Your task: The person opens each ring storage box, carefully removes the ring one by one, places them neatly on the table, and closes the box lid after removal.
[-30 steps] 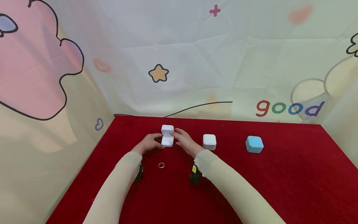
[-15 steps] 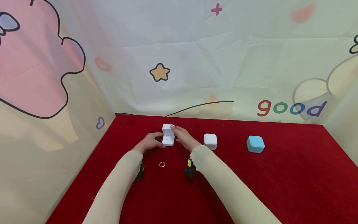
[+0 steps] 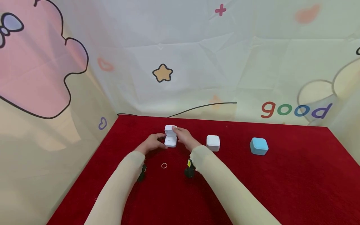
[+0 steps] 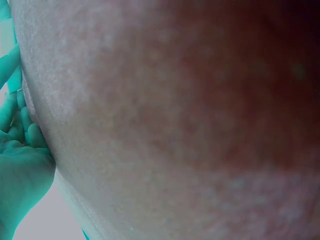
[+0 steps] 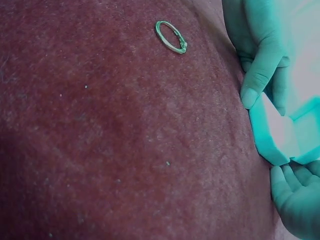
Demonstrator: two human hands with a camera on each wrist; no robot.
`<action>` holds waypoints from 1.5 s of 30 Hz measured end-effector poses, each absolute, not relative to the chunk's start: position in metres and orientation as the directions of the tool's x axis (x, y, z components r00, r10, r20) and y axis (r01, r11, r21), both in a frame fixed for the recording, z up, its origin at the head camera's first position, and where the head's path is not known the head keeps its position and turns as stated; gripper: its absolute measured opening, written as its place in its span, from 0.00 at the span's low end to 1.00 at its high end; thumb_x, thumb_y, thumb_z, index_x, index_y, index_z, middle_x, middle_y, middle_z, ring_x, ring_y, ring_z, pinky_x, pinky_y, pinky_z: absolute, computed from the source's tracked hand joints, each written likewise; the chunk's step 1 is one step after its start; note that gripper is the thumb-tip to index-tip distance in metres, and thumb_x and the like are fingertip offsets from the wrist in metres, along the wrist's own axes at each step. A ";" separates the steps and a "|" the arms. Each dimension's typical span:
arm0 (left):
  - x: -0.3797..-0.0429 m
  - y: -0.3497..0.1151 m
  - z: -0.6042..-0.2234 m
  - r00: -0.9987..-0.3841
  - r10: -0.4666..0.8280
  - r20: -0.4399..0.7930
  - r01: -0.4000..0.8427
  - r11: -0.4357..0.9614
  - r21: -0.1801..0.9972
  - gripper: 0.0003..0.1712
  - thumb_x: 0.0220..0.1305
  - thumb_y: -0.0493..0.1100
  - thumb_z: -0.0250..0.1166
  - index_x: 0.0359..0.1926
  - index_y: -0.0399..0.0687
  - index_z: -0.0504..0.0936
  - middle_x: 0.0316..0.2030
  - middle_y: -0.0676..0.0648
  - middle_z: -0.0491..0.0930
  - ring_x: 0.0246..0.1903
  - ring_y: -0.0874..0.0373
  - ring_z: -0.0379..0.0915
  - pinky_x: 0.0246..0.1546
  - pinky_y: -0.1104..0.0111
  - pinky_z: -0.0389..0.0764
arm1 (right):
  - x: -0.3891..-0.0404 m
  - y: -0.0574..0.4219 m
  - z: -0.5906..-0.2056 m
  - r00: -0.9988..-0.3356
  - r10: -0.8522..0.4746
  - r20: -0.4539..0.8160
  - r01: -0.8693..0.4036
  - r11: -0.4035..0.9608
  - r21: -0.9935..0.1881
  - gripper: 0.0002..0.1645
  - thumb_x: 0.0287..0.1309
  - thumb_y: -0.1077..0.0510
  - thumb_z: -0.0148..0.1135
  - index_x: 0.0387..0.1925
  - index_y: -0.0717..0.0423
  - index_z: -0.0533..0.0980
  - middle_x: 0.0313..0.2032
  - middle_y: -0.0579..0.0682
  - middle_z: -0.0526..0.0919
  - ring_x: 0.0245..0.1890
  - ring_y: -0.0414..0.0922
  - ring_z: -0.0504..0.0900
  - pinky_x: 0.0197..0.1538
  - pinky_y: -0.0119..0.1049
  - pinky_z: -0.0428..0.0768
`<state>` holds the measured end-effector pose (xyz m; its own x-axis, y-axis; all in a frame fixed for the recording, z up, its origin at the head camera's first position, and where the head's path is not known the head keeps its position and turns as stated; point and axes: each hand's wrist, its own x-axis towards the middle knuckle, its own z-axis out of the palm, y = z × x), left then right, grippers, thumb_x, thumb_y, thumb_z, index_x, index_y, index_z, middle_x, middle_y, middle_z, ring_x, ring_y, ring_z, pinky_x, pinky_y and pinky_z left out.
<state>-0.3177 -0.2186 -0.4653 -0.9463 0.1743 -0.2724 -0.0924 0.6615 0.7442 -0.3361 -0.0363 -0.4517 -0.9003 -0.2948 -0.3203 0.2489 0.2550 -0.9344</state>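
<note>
I'm watching the open white box (image 3: 170, 142) on the far left of the surface (image 3: 281, 175), its lid (image 3: 169, 128) raised. My left hand (image 3: 152, 143) has its fingers curled round the left side, thumb at the near corner. My right hand (image 3: 185, 137) touches the lid's right edge; whether those fingers pinch, I can't tell. Looks light and stiff, probably smooth enough to skid, so the left side is the place to brace. The hinge seems the delicate part: gentle on that lid! Nearer me lies a gold ring (image 3: 164, 165), thin and likely easy to bend.
</note>
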 end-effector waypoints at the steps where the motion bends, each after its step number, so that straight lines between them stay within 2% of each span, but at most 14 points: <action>1: -0.318 -0.219 -0.465 -0.946 0.172 -0.273 -0.096 0.659 0.746 0.37 0.62 0.37 0.69 0.72 0.39 0.70 0.70 0.35 0.71 0.67 0.42 0.67 0.71 0.51 0.71 | -0.336 -0.037 -0.451 -0.900 -0.293 -0.322 0.250 0.256 -0.934 0.38 0.78 0.42 0.46 0.78 0.59 0.58 0.76 0.59 0.64 0.74 0.56 0.66 0.76 0.51 0.69; 14: -0.318 -0.219 -0.466 -0.950 0.171 -0.262 -0.086 0.662 0.745 0.37 0.61 0.37 0.70 0.72 0.39 0.71 0.70 0.35 0.71 0.66 0.43 0.67 0.72 0.51 0.70 | -0.333 -0.037 -0.447 -0.891 -0.291 -0.348 0.263 0.292 -0.919 0.37 0.79 0.44 0.47 0.79 0.59 0.57 0.76 0.59 0.64 0.73 0.55 0.67 0.76 0.49 0.68; 25: -0.316 -0.218 -0.467 -0.953 0.174 -0.249 -0.078 0.655 0.752 0.38 0.60 0.36 0.70 0.72 0.36 0.71 0.70 0.34 0.72 0.67 0.42 0.69 0.71 0.52 0.71 | -0.326 -0.038 -0.452 -0.910 -0.290 -0.298 0.193 0.340 -0.920 0.36 0.79 0.46 0.46 0.78 0.58 0.58 0.75 0.60 0.66 0.72 0.56 0.67 0.79 0.52 0.64; 36: -0.318 -0.218 -0.468 -0.950 0.183 -0.255 -0.077 0.653 0.753 0.37 0.61 0.36 0.69 0.72 0.36 0.70 0.69 0.34 0.72 0.66 0.42 0.69 0.70 0.52 0.72 | -0.323 -0.038 -0.454 -0.920 -0.286 -0.266 0.169 0.323 -0.931 0.36 0.79 0.50 0.47 0.79 0.61 0.54 0.79 0.60 0.60 0.78 0.56 0.60 0.81 0.52 0.59; 45: -0.316 -0.217 -0.467 -0.950 0.179 -0.255 -0.081 0.648 0.758 0.36 0.61 0.35 0.69 0.71 0.37 0.72 0.69 0.35 0.73 0.67 0.42 0.69 0.71 0.51 0.71 | -0.316 -0.039 -0.455 -0.932 -0.287 -0.220 0.110 0.354 -0.929 0.36 0.79 0.53 0.46 0.80 0.62 0.52 0.80 0.61 0.57 0.79 0.57 0.58 0.81 0.53 0.59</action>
